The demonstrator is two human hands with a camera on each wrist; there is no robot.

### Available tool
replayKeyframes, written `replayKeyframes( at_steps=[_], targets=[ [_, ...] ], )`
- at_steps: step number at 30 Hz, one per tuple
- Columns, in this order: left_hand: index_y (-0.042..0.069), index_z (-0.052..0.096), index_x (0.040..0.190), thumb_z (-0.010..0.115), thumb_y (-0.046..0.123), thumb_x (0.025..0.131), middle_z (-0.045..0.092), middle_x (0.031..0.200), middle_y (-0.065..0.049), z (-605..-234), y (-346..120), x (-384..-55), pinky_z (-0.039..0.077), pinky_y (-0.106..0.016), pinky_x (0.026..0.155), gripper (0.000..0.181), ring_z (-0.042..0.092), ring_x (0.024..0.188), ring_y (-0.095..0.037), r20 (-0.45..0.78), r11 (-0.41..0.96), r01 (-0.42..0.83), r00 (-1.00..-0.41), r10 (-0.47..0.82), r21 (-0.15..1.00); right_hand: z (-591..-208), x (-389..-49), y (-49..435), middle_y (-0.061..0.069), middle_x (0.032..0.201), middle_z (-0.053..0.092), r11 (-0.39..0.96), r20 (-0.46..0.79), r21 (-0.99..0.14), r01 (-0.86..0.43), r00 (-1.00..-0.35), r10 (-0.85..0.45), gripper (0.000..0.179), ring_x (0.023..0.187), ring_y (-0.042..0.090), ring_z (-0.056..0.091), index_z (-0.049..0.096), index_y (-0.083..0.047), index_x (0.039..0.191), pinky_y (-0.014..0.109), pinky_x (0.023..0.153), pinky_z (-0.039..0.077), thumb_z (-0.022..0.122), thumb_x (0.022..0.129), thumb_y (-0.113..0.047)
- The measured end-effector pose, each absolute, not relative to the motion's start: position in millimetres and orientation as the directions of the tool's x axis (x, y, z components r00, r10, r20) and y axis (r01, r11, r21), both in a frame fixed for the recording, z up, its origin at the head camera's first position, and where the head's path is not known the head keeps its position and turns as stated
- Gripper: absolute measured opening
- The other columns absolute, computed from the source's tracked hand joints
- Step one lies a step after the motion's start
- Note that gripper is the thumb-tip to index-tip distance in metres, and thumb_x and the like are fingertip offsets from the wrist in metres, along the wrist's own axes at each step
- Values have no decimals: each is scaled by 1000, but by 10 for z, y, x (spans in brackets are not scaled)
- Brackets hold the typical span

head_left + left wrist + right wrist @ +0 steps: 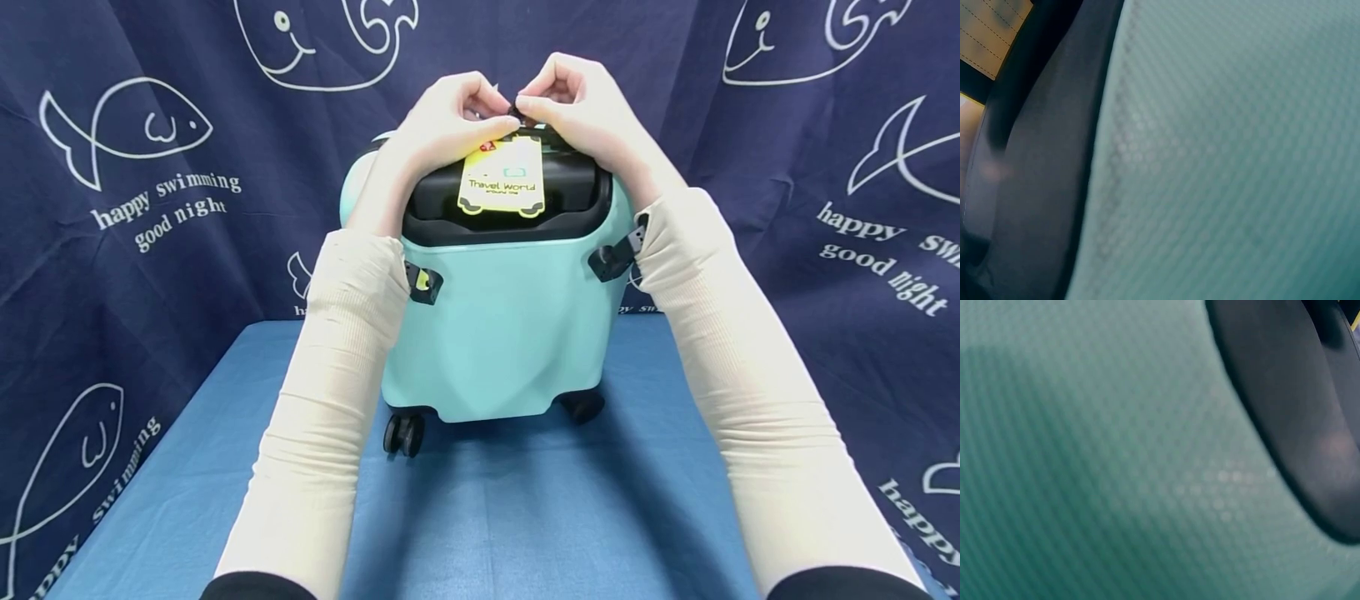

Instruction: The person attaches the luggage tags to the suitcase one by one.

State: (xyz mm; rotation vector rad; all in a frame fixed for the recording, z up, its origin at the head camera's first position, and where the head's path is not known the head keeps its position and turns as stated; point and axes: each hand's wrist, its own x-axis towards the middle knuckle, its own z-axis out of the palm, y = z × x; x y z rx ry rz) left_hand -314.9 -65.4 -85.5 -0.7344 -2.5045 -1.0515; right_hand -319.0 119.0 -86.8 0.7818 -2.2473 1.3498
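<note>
A mint-green suitcase (498, 333) with a black top panel stands upright on its wheels. Over the panel's front hangs a yellow luggage tag (502, 175) printed "Travel World". My left hand (450, 125) and right hand (588, 104) meet above the tag, at the suitcase's top. Between their thumbs and fingertips they pinch a small black strap (514, 112), mostly hidden by the fingers. The left wrist view shows the textured green shell (1229, 156) and a corner of the tag (988, 34). In the right wrist view, the shell (1104, 462) fills most of the picture beside black trim (1285, 406).
The suitcase rests on a blue cloth-covered table (480, 508). Behind and at both sides hangs a dark blue curtain (225, 275) with white fish drawings. Black wrist camera mounts (611, 260) sit close to the suitcase's front.
</note>
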Motion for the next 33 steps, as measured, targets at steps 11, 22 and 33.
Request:
replayKeyframes(
  at_steps=[11,22,33],
  targets=[
    [12,62,106,65,32,86,62,97,3,-856,-655,-3167,38,-18,79,29,54,85,-9,480,595,584,-806,345,553,-867,-3209,1196,-10,73,58,441,611,-616,-653,-749,-257,13,65,5,52,57,-17,78,19,62,36,62,88,-11],
    [11,59,108,65,31,87,61,101,1,-870,-682,-3162,39,-16,81,30,55,86,-8,487,606,592,-799,354,531,-882,-3214,1169,-7,74,59,389,610,-652,-651,-755,-241,5,67,8,53,61,-16,83,19,64,39,65,87,-14],
    [8,59,104,66,25,86,62,97,0,-874,-672,-3163,42,-16,80,26,58,84,-8,535,558,630,-769,350,541,-822,-3123,1210,-9,77,60,635,480,-607,-477,-857,-185,34,79,8,49,68,-17,90,21,72,34,60,86,-50]
  ],
)
